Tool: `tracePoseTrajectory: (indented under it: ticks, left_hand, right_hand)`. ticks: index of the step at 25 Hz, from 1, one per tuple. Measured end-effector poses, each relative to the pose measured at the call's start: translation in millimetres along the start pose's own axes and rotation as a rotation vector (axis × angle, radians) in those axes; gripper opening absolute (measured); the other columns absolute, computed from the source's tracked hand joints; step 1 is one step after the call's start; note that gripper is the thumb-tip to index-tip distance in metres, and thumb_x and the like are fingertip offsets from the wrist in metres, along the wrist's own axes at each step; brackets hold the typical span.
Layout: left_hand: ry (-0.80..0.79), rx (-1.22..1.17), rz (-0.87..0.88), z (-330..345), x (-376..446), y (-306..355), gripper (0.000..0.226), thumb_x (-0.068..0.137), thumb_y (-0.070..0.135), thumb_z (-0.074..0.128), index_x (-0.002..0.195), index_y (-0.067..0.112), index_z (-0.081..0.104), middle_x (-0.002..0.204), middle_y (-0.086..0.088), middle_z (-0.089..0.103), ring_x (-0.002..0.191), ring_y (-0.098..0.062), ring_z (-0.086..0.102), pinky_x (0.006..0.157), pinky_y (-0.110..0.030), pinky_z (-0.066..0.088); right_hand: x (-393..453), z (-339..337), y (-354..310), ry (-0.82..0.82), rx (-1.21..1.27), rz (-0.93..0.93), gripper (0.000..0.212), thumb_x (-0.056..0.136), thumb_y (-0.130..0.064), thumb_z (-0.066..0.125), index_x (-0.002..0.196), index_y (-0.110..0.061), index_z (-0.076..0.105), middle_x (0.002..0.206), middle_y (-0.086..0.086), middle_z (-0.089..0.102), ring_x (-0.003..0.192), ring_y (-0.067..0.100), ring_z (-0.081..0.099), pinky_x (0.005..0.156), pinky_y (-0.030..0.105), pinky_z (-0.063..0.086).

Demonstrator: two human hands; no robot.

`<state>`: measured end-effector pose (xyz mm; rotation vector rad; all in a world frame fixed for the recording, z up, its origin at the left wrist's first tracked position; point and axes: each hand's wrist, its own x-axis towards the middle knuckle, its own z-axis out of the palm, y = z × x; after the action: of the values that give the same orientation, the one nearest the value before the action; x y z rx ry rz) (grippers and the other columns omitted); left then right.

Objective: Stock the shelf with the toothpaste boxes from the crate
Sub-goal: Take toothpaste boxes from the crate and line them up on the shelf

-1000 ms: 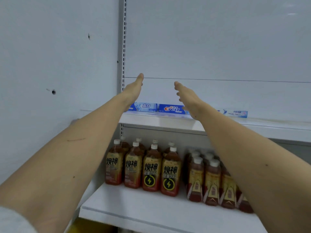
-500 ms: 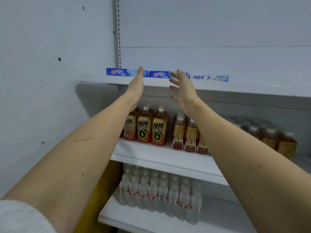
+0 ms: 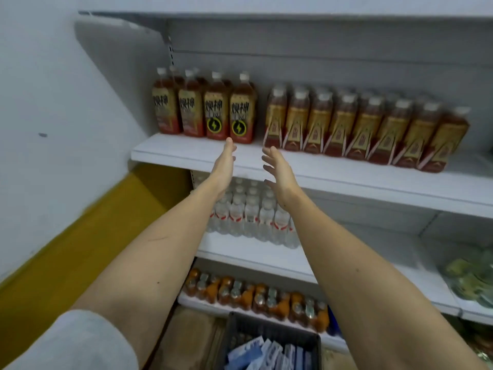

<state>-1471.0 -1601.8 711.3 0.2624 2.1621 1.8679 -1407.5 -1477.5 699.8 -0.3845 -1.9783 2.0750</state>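
Note:
Both my arms reach forward in front of the shelving. My left hand [image 3: 223, 164] and my right hand [image 3: 277, 170] are empty, fingers straight and spread, level with the front edge of the tea-bottle shelf [image 3: 184, 158]. A dark crate [image 3: 316, 343] stands on the floor at the bottom of the view, with several blue-and-white toothpaste boxes [image 3: 261, 352] inside. The top shelf [image 3: 240, 14] shows only from below; the boxes standing on it are out of view.
Brown tea bottles [image 3: 213, 110] and a long row of similar bottles [image 3: 360, 124] fill the middle shelf. Clear water bottles [image 3: 250, 214] sit one shelf lower, orange drink bottles [image 3: 256, 295] below those. A white and yellow wall [image 3: 53, 182] closes the left side.
My view has tilted down from the top shelf to the lower shelves and the crate. Both hands have drawn back and dropped from the toothpaste boxes, still empty.

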Motion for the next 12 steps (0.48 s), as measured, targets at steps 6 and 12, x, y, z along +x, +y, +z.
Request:
tracePoseTrajectory:
  ticks: [6,12]
  left_hand:
    - [-0.087,0.007,-0.138,31.0,5.9,-80.2,0.070,0.098,0.064,0.010,0.152,0.025,0.031,0.158,-0.005,0.030,0.146,-0.023,0.025,0.115,-0.047,0.017]
    - [-0.093,0.031,-0.339,78.8,-2.5,-194.2,0.063,0.101,0.060,0.018,0.148,0.025,0.039,0.148,-0.002,0.047,0.140,-0.023,0.036,0.115,-0.046,0.020]
  right_hand:
    - [-7.7,-29.6,84.3,0.093,0.034,0.154,0.054,0.099,-0.054,0.035,0.144,-0.026,0.047,0.150,-0.004,0.044,0.138,0.018,0.040,0.115,0.047,0.031]
    - [-35.3,-52.5,190.2,0.092,-0.030,0.354,0.054,0.101,-0.050,0.033,0.149,-0.024,0.039,0.153,-0.003,0.040,0.140,0.019,0.037,0.114,0.042,0.029]
